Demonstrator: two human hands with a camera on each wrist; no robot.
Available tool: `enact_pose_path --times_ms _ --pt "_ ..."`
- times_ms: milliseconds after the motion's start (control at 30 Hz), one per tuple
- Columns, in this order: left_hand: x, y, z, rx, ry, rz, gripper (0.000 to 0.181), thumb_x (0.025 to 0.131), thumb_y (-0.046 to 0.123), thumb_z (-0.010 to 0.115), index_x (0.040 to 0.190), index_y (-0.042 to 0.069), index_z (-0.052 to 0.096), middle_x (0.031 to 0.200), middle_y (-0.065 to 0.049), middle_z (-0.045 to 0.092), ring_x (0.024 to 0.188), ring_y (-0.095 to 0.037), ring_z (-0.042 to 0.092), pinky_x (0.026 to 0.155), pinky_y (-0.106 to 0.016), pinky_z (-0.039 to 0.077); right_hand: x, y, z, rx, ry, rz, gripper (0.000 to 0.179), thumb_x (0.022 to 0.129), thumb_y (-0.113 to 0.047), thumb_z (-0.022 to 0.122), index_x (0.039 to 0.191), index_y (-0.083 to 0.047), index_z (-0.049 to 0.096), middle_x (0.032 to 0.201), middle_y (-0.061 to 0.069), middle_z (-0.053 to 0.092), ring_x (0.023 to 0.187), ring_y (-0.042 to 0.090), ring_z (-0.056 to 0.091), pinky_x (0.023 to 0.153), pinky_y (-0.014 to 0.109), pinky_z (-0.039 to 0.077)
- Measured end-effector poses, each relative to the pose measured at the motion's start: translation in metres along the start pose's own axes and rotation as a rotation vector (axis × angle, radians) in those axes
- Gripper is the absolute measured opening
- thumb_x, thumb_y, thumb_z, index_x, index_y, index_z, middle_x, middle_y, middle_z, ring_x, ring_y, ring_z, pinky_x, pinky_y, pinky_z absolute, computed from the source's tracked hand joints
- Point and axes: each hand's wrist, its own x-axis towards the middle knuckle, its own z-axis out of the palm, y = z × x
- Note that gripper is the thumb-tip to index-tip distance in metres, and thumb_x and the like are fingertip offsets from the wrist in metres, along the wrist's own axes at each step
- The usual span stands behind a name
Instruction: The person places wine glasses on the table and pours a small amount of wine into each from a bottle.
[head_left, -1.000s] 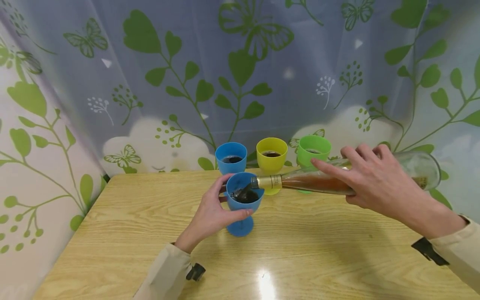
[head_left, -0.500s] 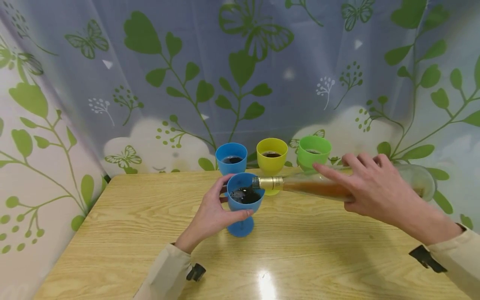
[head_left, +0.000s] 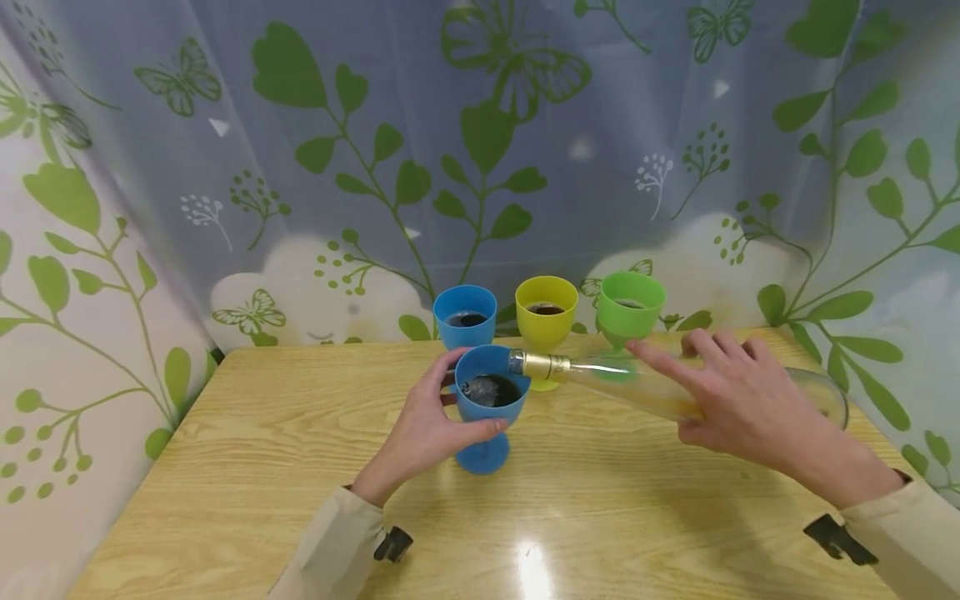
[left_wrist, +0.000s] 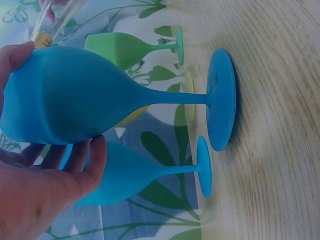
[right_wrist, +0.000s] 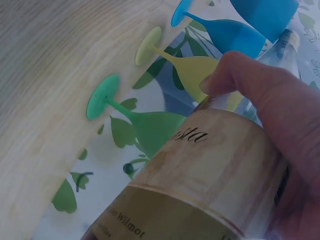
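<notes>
My left hand (head_left: 420, 433) holds a blue plastic goblet (head_left: 491, 415) by its bowl, fingers on the far side and thumb in front. Dark liquid (head_left: 495, 392) with some bubbles lies inside. In the left wrist view the goblet's round foot (left_wrist: 221, 100) is at the tabletop. My right hand (head_left: 750, 400) grips a clear glass bottle (head_left: 607, 375) around its body, index finger stretched along it. The bottle's mouth is at the goblet's right rim, and its base is lower than its neck. In the right wrist view its printed label (right_wrist: 200, 165) faces the camera.
Behind stand another blue goblet (head_left: 465, 335), a yellow goblet (head_left: 546, 332) and a green goblet (head_left: 632, 321), each with dark liquid. They are on the wooden table (head_left: 300, 467) near its back edge. A leaf-patterned curtain (head_left: 360, 208) hangs behind.
The bottle's base has come down and the bottle has tipped back. The dark stream from its mouth has stopped, and the reddish liquid no longer shows along its neck end. The left hand holds still.
</notes>
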Motion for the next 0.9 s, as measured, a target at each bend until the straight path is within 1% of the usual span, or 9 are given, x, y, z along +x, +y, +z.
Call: enact_pose_path --times_ms 67,167,333,600,800,900 --pt "0.000 0.001 0.000 0.001 0.000 -0.006 0.086 0.078 0.031 0.088 0.150 0.027 0.043 0.139 0.003 0.057 0.124 -0.021 0.055 0.103 -0.043 0.050 -0.001 -0.002 0.001 0.011 -0.013 0.016 0.103 0.055 -0.029 0.087 0.151 -0.033 0.049 0.096 0.008 0.057 0.073 0.022 0.050 0.054 0.026 0.025" --pt "-0.001 0.001 -0.001 0.003 0.001 -0.012 0.086 0.078 0.031 0.088 0.151 0.027 0.042 0.140 0.003 0.056 0.124 -0.021 0.055 0.104 -0.044 0.050 -0.001 -0.005 0.004 0.023 -0.013 0.027 0.099 0.057 -0.027 0.083 0.150 -0.032 0.050 0.096 0.007 0.056 0.073 0.021 0.049 0.055 0.026 0.025" --pt "-0.001 0.000 -0.001 0.003 0.004 -0.023 0.086 0.078 0.032 0.088 0.151 0.027 0.042 0.140 0.003 0.056 0.125 -0.021 0.056 0.104 -0.044 0.050 -0.003 -0.008 0.010 0.059 -0.014 0.050 0.097 0.060 -0.024 0.079 0.151 -0.034 0.049 0.096 0.005 0.055 0.074 0.019 0.047 0.057 0.028 0.027" --pt "-0.003 0.000 -0.003 -0.004 0.010 -0.019 0.086 0.078 0.031 0.088 0.151 0.027 0.042 0.139 0.003 0.056 0.125 -0.022 0.056 0.104 -0.045 0.050 -0.004 -0.014 0.018 0.099 -0.026 0.071 0.098 0.060 -0.025 0.082 0.152 -0.033 0.048 0.098 0.004 0.056 0.076 0.018 0.047 0.060 0.027 0.027" --pt "-0.003 -0.002 -0.004 -0.037 0.015 -0.030 0.085 0.078 0.030 0.089 0.150 0.028 0.043 0.138 0.002 0.058 0.121 -0.024 0.059 0.103 -0.048 0.051 -0.007 -0.018 0.023 0.121 -0.022 0.089 0.103 0.060 -0.032 0.089 0.153 -0.031 0.045 0.098 0.005 0.058 0.076 0.018 0.049 0.059 0.027 0.031" --pt "-0.005 -0.004 -0.004 -0.052 0.024 -0.039 0.085 0.078 0.030 0.089 0.150 0.027 0.043 0.138 0.001 0.058 0.120 -0.025 0.061 0.103 -0.050 0.052 -0.009 -0.018 0.025 0.146 -0.019 0.119 0.105 0.060 -0.035 0.090 0.154 -0.032 0.043 0.098 0.005 0.059 0.077 0.019 0.053 0.059 0.029 0.036"
